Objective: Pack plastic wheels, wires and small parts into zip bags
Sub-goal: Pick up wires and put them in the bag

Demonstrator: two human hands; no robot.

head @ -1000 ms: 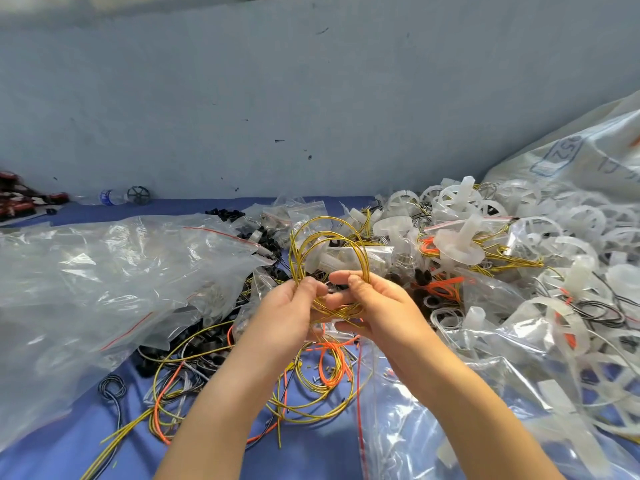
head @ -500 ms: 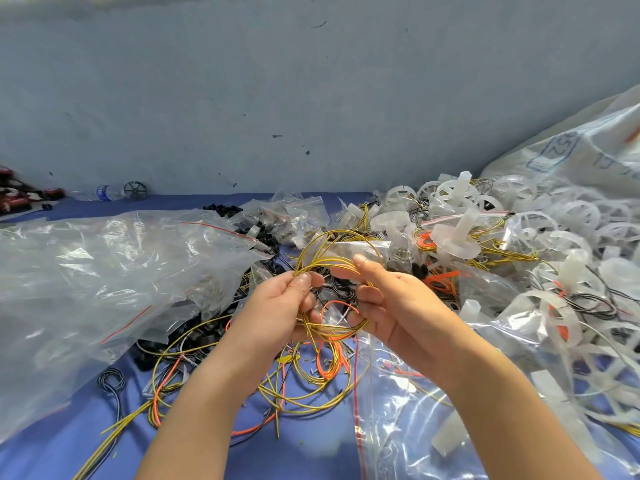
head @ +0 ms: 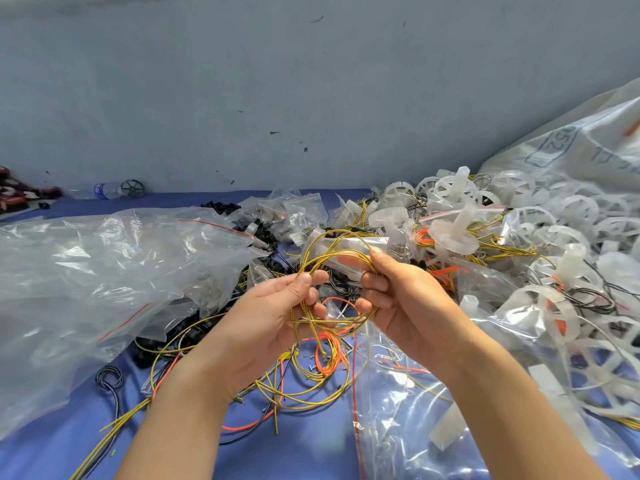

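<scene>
A coil of yellow wire (head: pixel 323 252) is held up between both hands above the blue table. My left hand (head: pixel 277 317) pinches its left side between thumb and fingers. My right hand (head: pixel 398 299) grips the right side, fingers curled round the strands. Loose yellow and orange wires (head: pixel 311 372) lie on the table below the hands. A clear zip bag (head: pixel 398 410) with a red strip lies under my right forearm. White plastic wheels (head: pixel 453 233) are heaped at the right.
A large pile of clear zip bags (head: pixel 104 271) covers the left. Small filled bags (head: pixel 301 211) and black parts (head: pixel 221 206) lie behind the hands. A big printed sack (head: pixel 571 150) leans at the far right. A water bottle (head: pixel 104 191) lies by the wall.
The hands have drawn slightly apart, widening the yellow coil. My right hand's fingers have curled further round the strands.
</scene>
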